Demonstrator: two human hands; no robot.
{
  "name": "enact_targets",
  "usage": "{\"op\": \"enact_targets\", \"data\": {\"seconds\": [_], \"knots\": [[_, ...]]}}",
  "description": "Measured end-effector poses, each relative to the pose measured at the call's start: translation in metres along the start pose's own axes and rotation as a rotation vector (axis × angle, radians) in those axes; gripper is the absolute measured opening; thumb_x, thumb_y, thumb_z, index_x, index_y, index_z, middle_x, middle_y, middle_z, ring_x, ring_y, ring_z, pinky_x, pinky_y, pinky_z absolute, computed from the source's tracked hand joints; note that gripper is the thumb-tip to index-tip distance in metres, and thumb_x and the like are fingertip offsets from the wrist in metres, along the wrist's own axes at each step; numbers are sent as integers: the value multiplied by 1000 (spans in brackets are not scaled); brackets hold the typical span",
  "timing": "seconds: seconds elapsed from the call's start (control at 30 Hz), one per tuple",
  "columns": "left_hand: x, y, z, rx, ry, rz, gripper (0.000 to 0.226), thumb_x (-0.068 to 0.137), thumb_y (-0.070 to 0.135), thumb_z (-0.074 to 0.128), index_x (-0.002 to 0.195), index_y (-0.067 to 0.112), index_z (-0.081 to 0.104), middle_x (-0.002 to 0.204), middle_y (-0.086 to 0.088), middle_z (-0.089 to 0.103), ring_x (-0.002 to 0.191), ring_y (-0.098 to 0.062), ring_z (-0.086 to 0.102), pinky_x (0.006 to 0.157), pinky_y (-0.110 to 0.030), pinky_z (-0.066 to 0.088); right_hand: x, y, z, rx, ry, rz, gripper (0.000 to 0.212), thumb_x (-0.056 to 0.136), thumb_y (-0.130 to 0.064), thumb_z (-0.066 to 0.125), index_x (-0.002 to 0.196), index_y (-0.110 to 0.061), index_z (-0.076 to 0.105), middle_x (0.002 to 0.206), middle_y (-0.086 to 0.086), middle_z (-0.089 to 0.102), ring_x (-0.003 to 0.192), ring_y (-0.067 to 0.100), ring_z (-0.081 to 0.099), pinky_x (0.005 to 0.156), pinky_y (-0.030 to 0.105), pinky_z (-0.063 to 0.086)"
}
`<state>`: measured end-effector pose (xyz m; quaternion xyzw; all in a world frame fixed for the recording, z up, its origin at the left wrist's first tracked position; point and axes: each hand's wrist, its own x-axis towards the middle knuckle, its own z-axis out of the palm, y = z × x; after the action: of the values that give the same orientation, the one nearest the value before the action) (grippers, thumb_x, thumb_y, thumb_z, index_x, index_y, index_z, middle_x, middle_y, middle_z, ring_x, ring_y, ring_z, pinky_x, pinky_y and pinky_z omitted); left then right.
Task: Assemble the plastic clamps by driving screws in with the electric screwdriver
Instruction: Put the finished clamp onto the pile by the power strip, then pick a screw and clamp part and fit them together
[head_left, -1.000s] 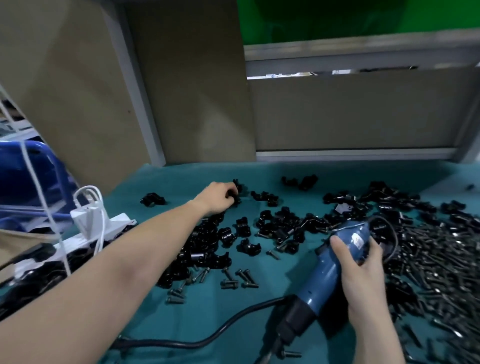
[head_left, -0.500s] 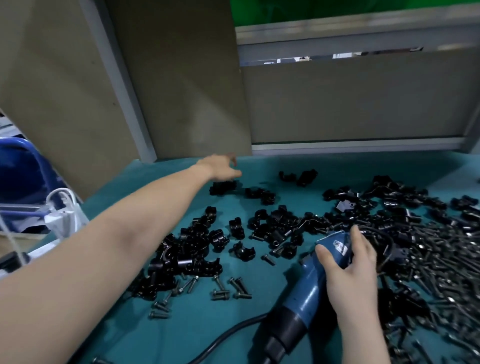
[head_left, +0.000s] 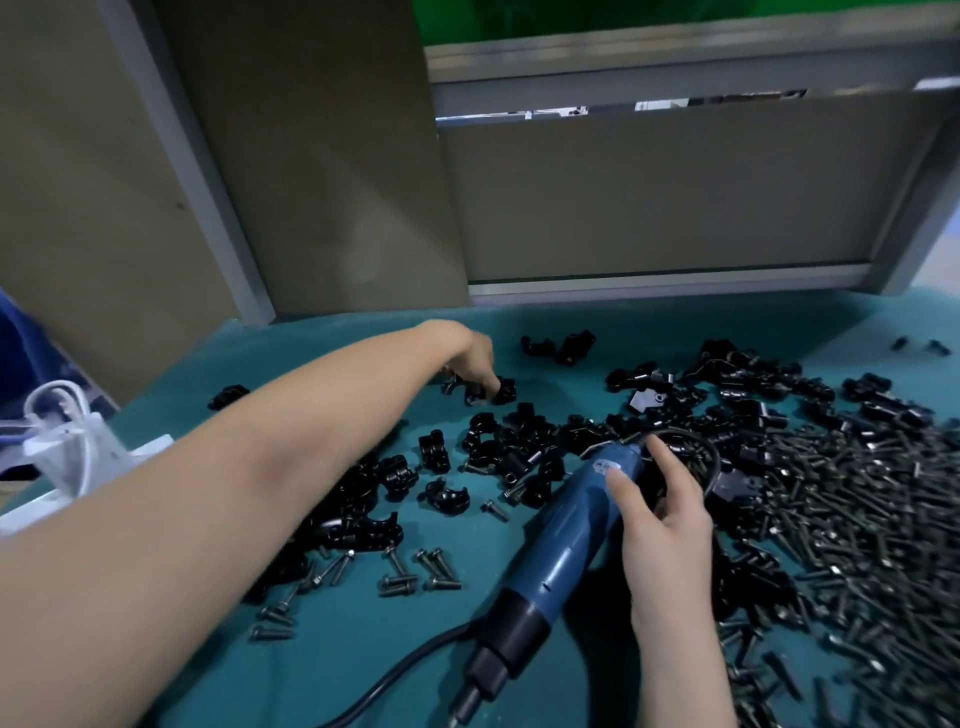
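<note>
Only the head view to go on, so here's what it shows, standing next to the bench.

The left hand is stretched out to about 11 o'clock on the mat, fingers curled down onto a black clamp at the far edge of the scatter. It looks like a pinch to me, though the fingertips are partly buried in the part. The right hand is wrapped round the front end of the blue screwdriver, thumb lying on top. The tool lies low over the mat, with its tail and cord down at 6 o'clock and its nose aimed at roughly 1 o'clock, into the heap. The bit isn't on any screw that I can see.

The loose clamps are spread across the middle, from about 9 o'clock over to 2. The screws are a huge drift filling the 3 to 5 o'clock side. A few strays lie nearer in at about 7 o'clock. There's some white charger thing off at 9 o'clock, not part of the job.

How far along? My read is this is the fetch-a-part bit of one cycle. A clamp is being picked, with no screw seated and no driving going on. I can't spot a separate pile of finished ones (some in the heap at 8 o'clock might already have screws in, too dark to tell). Going by how much loose stuff is lying about, most of the job is ahead.
</note>
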<state>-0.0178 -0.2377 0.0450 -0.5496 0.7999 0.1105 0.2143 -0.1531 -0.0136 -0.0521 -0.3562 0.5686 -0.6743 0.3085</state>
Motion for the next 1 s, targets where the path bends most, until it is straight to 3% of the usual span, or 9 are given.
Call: {"op": "enact_targets", "data": {"seconds": [0.13,0.2,0.3,0.4,0.53,0.67,0.73,0.83,1.0], "knots": [[-49,6,-13,-337,192,206,30,99,41,48,87,18,63,72,3,48,62,-13,44,58,-22,42,-5,-12,1,165,63,-48,27,84,-28,69,110,-35,63,129,-7,59,123,5,51,104,22,42],[-87,24,-7,-495,336,404,29,97,43,52,78,22,60,67,6,49,56,-3,44,51,-13,38,-7,-21,-2,319,55,-44,29,76,-40,68,102,-28,70,102,-4,71,92,8,67,76,17,55],[-130,63,32,-663,458,632,24,91,42,61,74,26,57,66,9,57,58,-4,47,59,-22,43,-13,-36,-5,499,-137,81,47,69,-53,67,101,-20,72,79,4,70,59,13,65,44,21,49],[-154,88,66,-816,618,611,27,92,41,59,71,26,52,62,5,52,58,-10,43,59,-31,40,-15,-47,-12,492,-306,118,35,63,-46,70,85,-20,79,67,-3,67,57,10,65,47,20,51],[-172,89,84,-1093,699,566,27,97,32,56,78,12,54,65,-1,50,61,-13,43,61,-33,38,-18,-68,-28,427,-510,45,25,72,-17,65,90,-27,80,91,1,76,83,10,71,70,17,54],[-202,91,95,-1275,808,589,28,99,31,51,79,12,53,53,15,46,48,0,40,49,-15,36,-29,-106,-26,192,-629,-33,23,70,-14,70,88,-25,79,84,-1,74,77,7,69,66,16,53],[-219,90,99,-1419,729,491,32,97,42,48,77,17,51,52,17,49,47,0,44,43,-14,36,-32,-121,-27,132,-612,6,18,79,-1,66,86,-15,76,80,5,74,74,14,70,61,20,55],[-245,87,113,-1803,324,303,48,74,62,55,82,16,61,54,14,59,46,-6,48,38,-16,40,-38,-132,-39,204,-493,155,14,86,9,58,85,-1,67,77,11,72,69,22,73,51,18,54],[-275,85,149,-2239,-70,389,31,56,26,76,77,3,78,83,-11,71,57,-10,67,51,-16,55,-68,-122,-71,253,-361,271,27,89,6,55,69,-1,72,80,17,73,74,35,72,60,26,59]]}}
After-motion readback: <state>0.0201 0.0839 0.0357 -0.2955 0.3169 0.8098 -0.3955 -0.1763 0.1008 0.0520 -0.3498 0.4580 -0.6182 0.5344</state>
